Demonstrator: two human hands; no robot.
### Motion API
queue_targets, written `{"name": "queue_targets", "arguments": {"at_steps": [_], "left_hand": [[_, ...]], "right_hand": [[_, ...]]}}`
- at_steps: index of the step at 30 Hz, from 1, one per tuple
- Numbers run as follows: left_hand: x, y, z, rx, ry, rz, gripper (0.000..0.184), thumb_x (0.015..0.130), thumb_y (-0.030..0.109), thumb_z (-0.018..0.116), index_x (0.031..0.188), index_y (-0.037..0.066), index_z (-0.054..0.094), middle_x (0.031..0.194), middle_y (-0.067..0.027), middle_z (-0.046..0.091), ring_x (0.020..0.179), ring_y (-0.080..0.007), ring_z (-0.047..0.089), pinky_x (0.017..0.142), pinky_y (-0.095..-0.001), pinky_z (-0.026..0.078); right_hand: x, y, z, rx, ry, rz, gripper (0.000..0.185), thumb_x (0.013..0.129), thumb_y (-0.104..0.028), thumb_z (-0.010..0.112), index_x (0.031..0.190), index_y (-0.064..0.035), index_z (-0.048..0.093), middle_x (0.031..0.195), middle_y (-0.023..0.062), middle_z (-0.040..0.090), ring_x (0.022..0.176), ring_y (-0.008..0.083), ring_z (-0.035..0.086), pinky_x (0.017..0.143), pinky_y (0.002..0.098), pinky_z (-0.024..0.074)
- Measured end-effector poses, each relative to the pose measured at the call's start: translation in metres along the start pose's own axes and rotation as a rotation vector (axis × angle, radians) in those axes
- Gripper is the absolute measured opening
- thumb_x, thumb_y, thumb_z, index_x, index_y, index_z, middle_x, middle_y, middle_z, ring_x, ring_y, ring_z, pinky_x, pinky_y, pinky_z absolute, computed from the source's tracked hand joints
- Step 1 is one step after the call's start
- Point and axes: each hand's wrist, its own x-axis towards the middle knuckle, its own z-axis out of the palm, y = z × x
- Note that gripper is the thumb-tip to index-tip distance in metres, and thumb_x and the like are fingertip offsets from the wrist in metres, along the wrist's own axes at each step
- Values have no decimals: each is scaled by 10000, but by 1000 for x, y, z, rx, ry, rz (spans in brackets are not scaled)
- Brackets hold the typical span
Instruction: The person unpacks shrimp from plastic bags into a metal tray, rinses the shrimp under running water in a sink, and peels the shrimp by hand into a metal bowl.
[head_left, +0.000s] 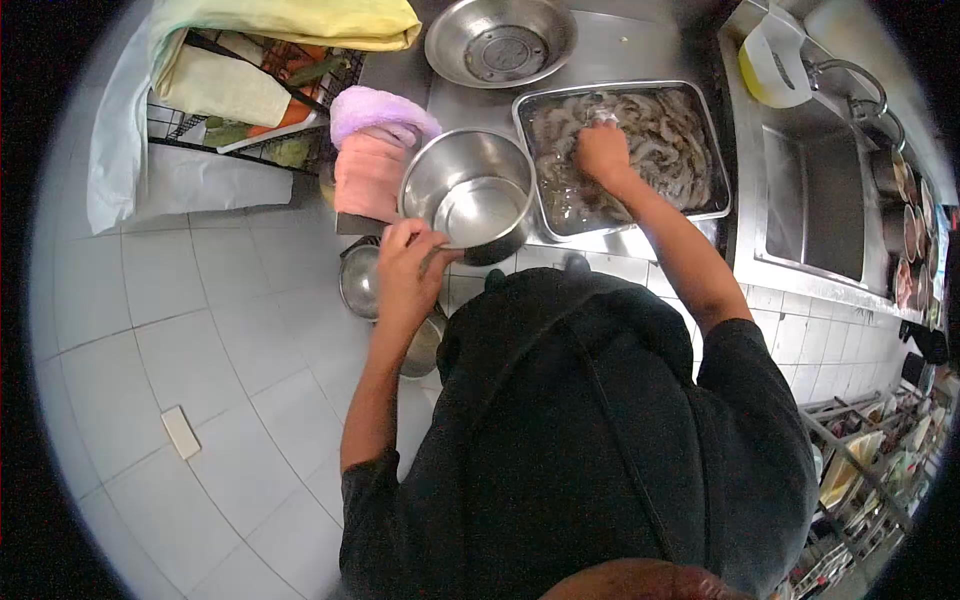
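A metal tray full of raw shrimp in liquid stands on the steel counter. My right hand is over the shrimp, its fingers closed and pointing down at them; what they hold, if anything, is hard to make out. Just left of the tray is a steel pot with nothing in it. My left hand grips the pot by its near left side, fingers at the rim and handle.
Behind the pot is a steel bowl. Pink and purple cloths lie to its left, beside a basket of vegetables. A sink with a faucet is at the right. More metal bowls sit below the counter.
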Motion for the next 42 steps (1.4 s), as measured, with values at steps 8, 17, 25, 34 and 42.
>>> {"name": "queue_targets", "arguments": {"at_steps": [8,17,25,34,42], "left_hand": [[-10,-50,105,121,157,-12,185,701,68,715,865,32,638,923,-111,542,878,-302,499,758,-394,424],[13,-25,95,-4,98,-175,377,737,144,725,1086,45,622,1113,-170,522,1024,-350,531,875,-405,443],[118,1,136,-550,-18,-100,381,817,149,707,1159,18,603,1071,-103,622,877,-170,620,764,-288,498],[91,-43,124,-963,14,-270,229,881,46,624,1096,-32,626,978,-66,655,854,-103,606,744,-220,480],[59,-90,105,-885,124,-466,197,879,72,640,1049,-25,656,888,-32,656,740,-68,557,627,-210,440]], "right_hand": [[-6,2,3,104,111,-21,193,698,-197,649,766,-26,704,931,174,647,915,353,596,777,430,510],[-30,8,-32,223,228,59,189,742,-222,665,804,-46,699,880,164,619,882,347,582,789,428,484],[-40,-17,-70,463,318,10,224,764,-246,658,886,-62,701,874,161,640,882,366,589,782,477,469],[-21,-90,-78,667,298,-89,241,764,-211,633,942,-56,683,904,152,657,902,351,607,793,471,461],[-17,-156,-62,686,162,-129,189,783,-190,582,896,-104,706,894,123,662,887,339,597,729,494,409]]}}
